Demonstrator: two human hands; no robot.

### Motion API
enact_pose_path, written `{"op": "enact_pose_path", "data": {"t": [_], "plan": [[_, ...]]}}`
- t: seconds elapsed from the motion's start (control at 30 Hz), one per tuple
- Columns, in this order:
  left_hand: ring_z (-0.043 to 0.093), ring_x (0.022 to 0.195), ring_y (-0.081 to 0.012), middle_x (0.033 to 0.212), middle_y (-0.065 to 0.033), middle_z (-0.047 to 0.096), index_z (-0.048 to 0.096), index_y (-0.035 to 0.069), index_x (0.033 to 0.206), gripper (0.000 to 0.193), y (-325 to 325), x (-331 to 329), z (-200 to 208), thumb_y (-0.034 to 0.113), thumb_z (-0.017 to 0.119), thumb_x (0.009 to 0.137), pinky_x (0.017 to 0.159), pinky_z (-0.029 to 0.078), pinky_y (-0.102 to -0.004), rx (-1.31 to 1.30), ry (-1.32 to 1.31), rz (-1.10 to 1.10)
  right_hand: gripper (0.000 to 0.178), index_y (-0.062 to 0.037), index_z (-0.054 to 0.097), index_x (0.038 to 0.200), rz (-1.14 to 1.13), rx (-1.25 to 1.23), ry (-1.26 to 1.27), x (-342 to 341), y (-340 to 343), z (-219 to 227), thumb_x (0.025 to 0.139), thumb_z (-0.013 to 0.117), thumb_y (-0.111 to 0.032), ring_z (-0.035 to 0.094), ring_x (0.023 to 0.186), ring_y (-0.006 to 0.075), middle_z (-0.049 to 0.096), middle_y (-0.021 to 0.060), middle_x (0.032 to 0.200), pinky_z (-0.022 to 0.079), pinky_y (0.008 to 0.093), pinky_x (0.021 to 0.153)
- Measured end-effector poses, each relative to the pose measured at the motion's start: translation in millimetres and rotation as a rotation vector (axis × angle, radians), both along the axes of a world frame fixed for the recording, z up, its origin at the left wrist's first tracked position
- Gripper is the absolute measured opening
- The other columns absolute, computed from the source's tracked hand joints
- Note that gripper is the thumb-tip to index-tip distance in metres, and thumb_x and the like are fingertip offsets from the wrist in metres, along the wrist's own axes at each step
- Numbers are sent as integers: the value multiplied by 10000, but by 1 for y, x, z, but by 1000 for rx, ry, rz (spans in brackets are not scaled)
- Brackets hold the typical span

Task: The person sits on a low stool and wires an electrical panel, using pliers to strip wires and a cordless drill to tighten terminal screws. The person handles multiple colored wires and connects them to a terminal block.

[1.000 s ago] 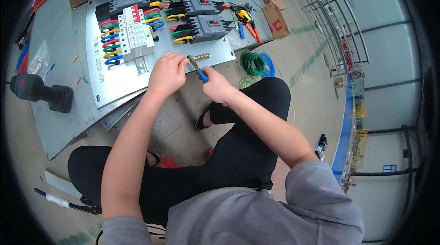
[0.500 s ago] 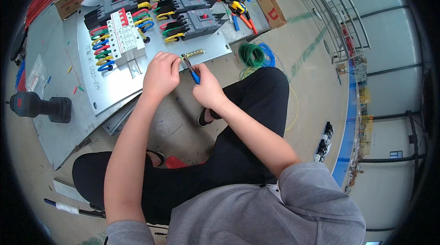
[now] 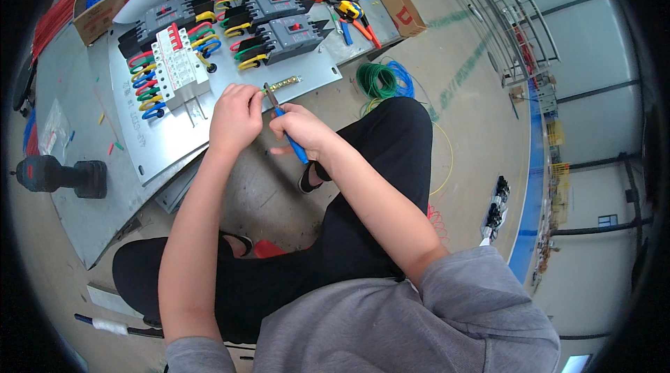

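Holding the blue-handled pliers, the right hand seems not to have a firm grip, because one lower finger stands stretched away from the handle. The pliers are just in front of the brass terminal bar, with the metal tip pointing up beside the fingertips of the left hand. The left fingers are curled together; what they pinch is mostly hidden, and only a small yellow-green piece shows next to the tip. The two hands are near each other but apart. With such a loose grip, the tool could turn in the palm, and its tip could then pinch the left fingers or damage the yellow-green piece. The bar lies over the front part of the metal plate; whether it is fixed cannot be told, so if it is loose, a sideways pull might shift it. The pliers are also close to the plate's front edge, and if they slip out they could drop toward the person's legs. Farther back, the grey breakers and their coloured wire loops are probably in little danger, unless the tool jumps forward suddenly.
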State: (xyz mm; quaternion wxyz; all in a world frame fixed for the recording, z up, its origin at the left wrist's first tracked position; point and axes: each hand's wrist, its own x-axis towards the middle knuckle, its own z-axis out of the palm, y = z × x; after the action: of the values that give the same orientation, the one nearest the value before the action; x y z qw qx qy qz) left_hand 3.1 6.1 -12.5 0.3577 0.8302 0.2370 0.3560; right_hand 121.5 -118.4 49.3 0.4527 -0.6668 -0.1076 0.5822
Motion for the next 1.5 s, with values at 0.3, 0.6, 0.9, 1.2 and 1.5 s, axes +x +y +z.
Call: {"op": "enact_pose_path", "data": {"t": [0.3, 0.6, 0.9, 1.2, 1.5], "plan": [[678, 959, -394, 957, -189, 746, 752, -18, 970, 144, 4, 0, -3, 100, 674, 992, 878, 552, -486, 28, -9, -9, 424, -41, 623, 1104, -156, 189, 242, 0, -3, -25, 695, 617, 71, 586, 985, 226, 609, 68, 1028, 476, 429, 987], [676, 952, -394, 956, -189, 740, 749, -21, 983, 153, 1, -4, 1, 103, 662, 1000, 876, 552, -487, 2, -3, -21, 445, -70, 620, 1083, -378, 337, 774, -4, 0, -31, 677, 531, 89, 576, 941, 223, 595, 62, 1029, 464, 433, 933], [673, 916, -377, 888, -172, 727, 748, -12, 942, 172, 0, -3, 0, 137, 683, 997, 849, 549, -474, -4, -42, 11, 369, -74, 531, 1126, -633, 592, 441, 94, -44, 19, 777, 534, 44, 647, 1064, 348, 605, 115, 1066, 589, 510, 900], [647, 793, -343, 791, -166, 672, 746, -8, 864, 367, -3, 7, 16, 332, 766, 1000, 735, 503, -451, -58, 161, 105, 555, 48, 571, 1327, -186, 276, 362, 151, -82, 69, 812, 480, -137, 752, 769, 424, 740, 235, 940, 588, 450, 638], [661, 742, -363, 769, -187, 681, 729, 8, 759, 476, -7, 26, 11, 435, 826, 946, 705, 511, -477, -121, 256, 239, 665, 33, 566, 1410, 309, -210, -1027, 277, -44, 70, 881, 738, -331, 735, 956, 255, 753, 154, 1112, 592, 392, 827]]}}
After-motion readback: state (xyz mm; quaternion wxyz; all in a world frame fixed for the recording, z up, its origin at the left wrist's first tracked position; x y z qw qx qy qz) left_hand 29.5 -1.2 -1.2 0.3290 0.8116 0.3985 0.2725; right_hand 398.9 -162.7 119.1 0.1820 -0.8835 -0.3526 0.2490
